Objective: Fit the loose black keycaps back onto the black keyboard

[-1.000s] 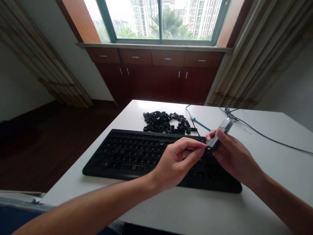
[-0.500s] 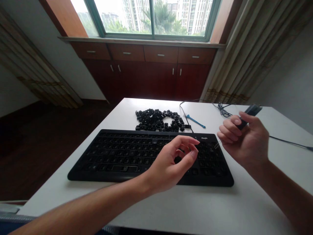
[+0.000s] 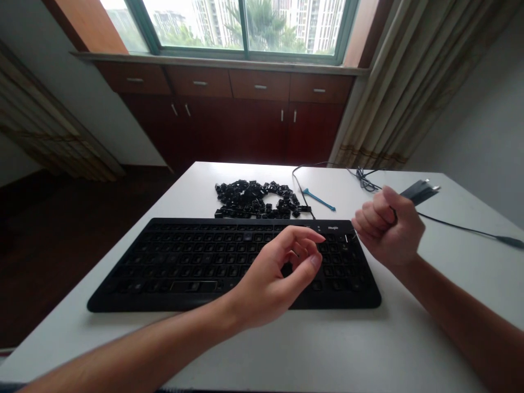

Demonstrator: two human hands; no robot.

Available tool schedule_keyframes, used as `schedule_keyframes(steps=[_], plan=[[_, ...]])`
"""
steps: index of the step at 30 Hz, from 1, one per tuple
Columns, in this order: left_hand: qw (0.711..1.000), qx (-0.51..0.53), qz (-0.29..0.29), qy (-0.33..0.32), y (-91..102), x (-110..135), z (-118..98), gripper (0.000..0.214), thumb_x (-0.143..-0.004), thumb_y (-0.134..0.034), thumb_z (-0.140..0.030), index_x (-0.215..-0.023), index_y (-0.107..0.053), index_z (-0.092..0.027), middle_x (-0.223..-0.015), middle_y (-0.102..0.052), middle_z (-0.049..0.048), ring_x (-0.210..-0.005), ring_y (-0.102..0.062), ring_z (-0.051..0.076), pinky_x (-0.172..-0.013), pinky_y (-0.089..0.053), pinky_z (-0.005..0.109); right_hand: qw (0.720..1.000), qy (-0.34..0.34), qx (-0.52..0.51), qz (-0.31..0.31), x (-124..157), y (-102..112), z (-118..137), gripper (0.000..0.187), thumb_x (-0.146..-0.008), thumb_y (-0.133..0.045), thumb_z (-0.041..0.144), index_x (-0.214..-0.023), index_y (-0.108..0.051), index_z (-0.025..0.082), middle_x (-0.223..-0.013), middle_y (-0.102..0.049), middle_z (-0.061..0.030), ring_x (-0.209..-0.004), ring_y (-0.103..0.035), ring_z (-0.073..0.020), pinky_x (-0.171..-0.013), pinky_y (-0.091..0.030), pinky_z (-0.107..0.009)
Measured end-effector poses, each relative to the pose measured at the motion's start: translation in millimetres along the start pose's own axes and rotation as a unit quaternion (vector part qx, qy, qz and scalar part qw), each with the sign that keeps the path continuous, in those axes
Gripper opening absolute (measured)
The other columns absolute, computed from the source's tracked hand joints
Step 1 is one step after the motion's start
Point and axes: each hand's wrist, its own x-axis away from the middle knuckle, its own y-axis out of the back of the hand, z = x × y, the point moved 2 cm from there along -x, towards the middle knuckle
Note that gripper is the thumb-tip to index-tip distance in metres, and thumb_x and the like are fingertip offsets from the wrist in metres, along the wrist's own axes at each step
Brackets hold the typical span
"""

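Note:
A black keyboard [image 3: 196,262] with its caps off lies across the white table [image 3: 327,349]. My left hand [image 3: 278,273] hovers over the keyboard's right half, fingers curled loosely apart and holding nothing. To its right, my right hand [image 3: 387,226] is closed in a fist around a dark keycap puller tool [image 3: 417,192]. The tool's handle sticks out past the knuckles, and a thin wire tip shows below the fist. A heap of loose black keycaps [image 3: 256,199] sits just behind the keyboard.
A small blue tool [image 3: 321,201] lies right of the keycap heap. A black cable [image 3: 450,224] runs from the keyboard's back across the table's right side. Beyond the table stand a wooden cabinet [image 3: 245,114] under the window and curtains [image 3: 409,82] at right.
My hands have come apart: the right hand lifted the tool away to the right and closed into a fist around it. The left hand let go and opened over the keys.

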Motion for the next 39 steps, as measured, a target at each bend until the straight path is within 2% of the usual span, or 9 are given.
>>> schedule_keyframes(steps=[8, 12, 25, 36, 39], plan=[[1.0, -0.007, 0.003, 0.005, -0.5, 0, 0, 0.023, -0.099, -0.057, -0.029, -0.12, -0.056, -0.021, -0.093, -0.059, 0.0028, -0.081, -0.053, 0.013, -0.071, -0.045, 0.026, 0.995, -0.036, 0.055, 0.071, -5, 1, 2, 0.06, -0.08, -0.072, 0.052, -0.044, -0.033, 0.022, -0.041, -0.019, 0.0063, -0.037, -0.017, -0.009, -0.038, -0.016, -0.028], [1.0, -0.011, 0.005, 0.004, -0.8, 0, 1, 0.022, -0.099, -0.056, -0.029, -0.12, -0.056, -0.021, -0.092, -0.058, 0.0025, -0.081, -0.053, 0.013, -0.072, -0.045, 0.026, 0.994, -0.039, 0.058, 0.088, -7, -2, 3, 0.062, -0.08, -0.071, 0.053, -0.043, -0.033, 0.022, -0.041, -0.017, 0.0066, -0.036, -0.017, -0.0086, -0.037, -0.016, -0.027], [1.0, -0.009, 0.004, 0.01, -1.3, 0, 0, 0.023, -0.099, -0.057, -0.029, -0.12, -0.056, -0.021, -0.092, -0.058, 0.0027, -0.081, -0.053, 0.013, -0.072, -0.045, 0.026, 0.989, -0.104, 0.059, 0.087, -16, -3, -2, 0.063, -0.085, -0.069, 0.047, -0.046, -0.028, 0.021, -0.04, -0.02, 0.008, -0.034, -0.017, -0.0064, -0.036, -0.011, -0.026], [1.0, -0.007, 0.003, 0.006, -1.7, 0, 0, 0.023, -0.099, -0.057, -0.029, -0.12, -0.056, -0.021, -0.092, -0.058, 0.0024, -0.08, -0.052, 0.013, -0.071, -0.045, 0.026, 0.993, -0.076, 0.064, 0.064, -20, -4, -9, 0.065, -0.086, -0.069, 0.045, -0.046, -0.024, 0.021, -0.038, -0.021, 0.0085, -0.033, -0.017, -0.0056, -0.034, -0.012, -0.025], [1.0, -0.007, 0.007, 0.008, -1.7, 0, 0, 0.022, -0.099, -0.057, -0.029, -0.12, -0.056, -0.022, -0.092, -0.057, 0.0016, -0.08, -0.052, 0.012, -0.072, -0.045, 0.026, 0.99, -0.088, 0.077, 0.079, -25, -6, -13, 0.065, -0.084, -0.071, 0.048, -0.046, -0.025, 0.022, -0.038, -0.021, 0.0092, -0.033, -0.017, -0.0051, -0.034, -0.01, -0.024]])
